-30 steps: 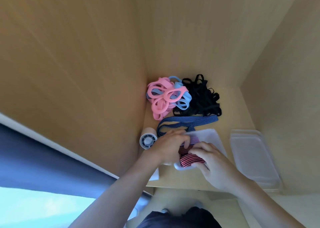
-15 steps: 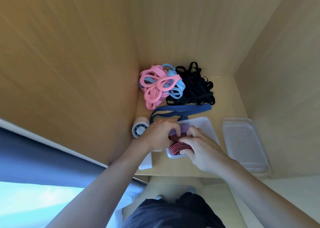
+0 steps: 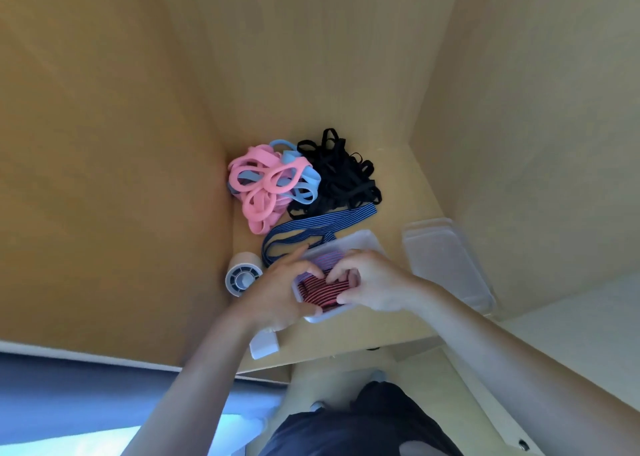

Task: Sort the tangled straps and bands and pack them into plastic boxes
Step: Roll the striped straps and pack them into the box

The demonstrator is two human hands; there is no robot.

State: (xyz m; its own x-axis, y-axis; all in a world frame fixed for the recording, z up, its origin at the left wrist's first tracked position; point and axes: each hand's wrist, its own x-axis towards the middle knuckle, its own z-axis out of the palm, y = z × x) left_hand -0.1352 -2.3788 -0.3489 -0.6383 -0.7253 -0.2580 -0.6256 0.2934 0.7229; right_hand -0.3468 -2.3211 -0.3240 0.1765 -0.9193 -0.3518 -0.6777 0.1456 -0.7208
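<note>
Pink bands (image 3: pixel 258 192), light-blue bands (image 3: pixel 300 181), black straps (image 3: pixel 341 178), blue-striped strap (image 3: pixel 322 221), red-black striped band (image 3: pixel 323 287)

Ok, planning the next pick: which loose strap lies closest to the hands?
The navy-striped strap, just behind the box under the left hand and right hand; the pink bands, light-blue bands and black straps sit farther back.

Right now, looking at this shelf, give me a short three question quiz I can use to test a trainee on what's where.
1. True or false: the black straps lie outside the plastic box.
2. On which side of that box does the white roll sit, the person's left or right?
3. What do the left hand and right hand both grip? A black straps, B white roll, C red-and-black striped strap.
Key: 1 true; 2 left; 3 C.
</note>
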